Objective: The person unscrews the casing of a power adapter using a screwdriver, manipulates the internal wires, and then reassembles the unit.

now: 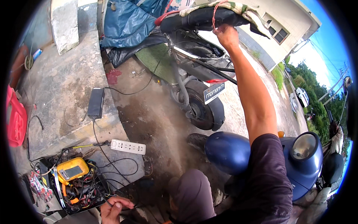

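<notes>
My right hand [226,35] reaches up to the underside of the raised black scooter seat [179,21], fingers curled at its edge beside a red cord [213,18]. Exactly what they grip is unclear. The scooter's open under-seat compartment [192,46] is below, above its rear wheel [212,115]. Low at the bottom left, my left hand [115,209] holds a thin black cable between thumb and fingers. Near it sit a bin of tangled wires and tools [84,190] and a yellow multimeter [72,168]. A black power adapter [96,102] and a white power strip [128,146] lie on the concrete step.
A blue scooter front [227,153] with a round headlamp [304,145] stands close on the right. Blue tarps [125,20] are piled at the back, a red plastic object [15,115] sits at far left, and a building [294,18] and parked white car [302,97] are beyond.
</notes>
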